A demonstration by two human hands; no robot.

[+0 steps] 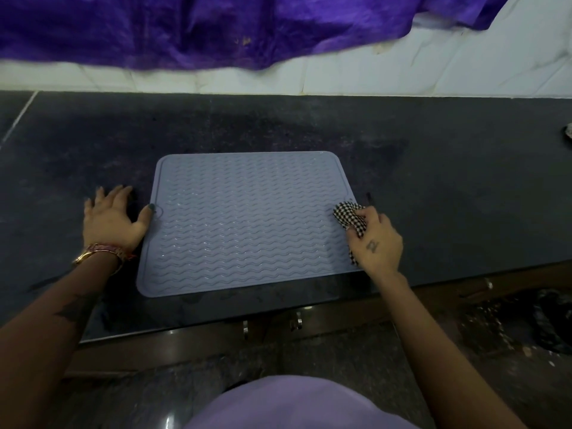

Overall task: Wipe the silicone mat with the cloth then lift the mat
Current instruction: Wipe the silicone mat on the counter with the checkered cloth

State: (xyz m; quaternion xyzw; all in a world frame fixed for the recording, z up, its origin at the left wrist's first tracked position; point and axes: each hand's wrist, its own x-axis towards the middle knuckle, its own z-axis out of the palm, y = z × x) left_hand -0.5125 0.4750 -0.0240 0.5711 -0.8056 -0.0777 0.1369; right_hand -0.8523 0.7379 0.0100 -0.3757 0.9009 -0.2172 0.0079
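Mat flat on counter, cloth bunched in right hand at mat's 3 o'clock edge
Silicone mat [247, 224], grey with wavy ribs, lies flat on the dark countertop [464, 187] near its front edge. Right hand [376, 243] has fingers curled tight around the checked cloth [348, 216], which rests on the mat. Left hand [113, 216] lies flat at 9 o'clock, fingers spread apart, thumb touching the mat's edge. Purple fabric [216, 32] hangs at 12 o'clock

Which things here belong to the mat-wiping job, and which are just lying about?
Job: silicone mat; checked cloth, held in the right hand; left hand, thumb on the mat's edge.
Lying about: purple fabric; small object at the counter's right edge.
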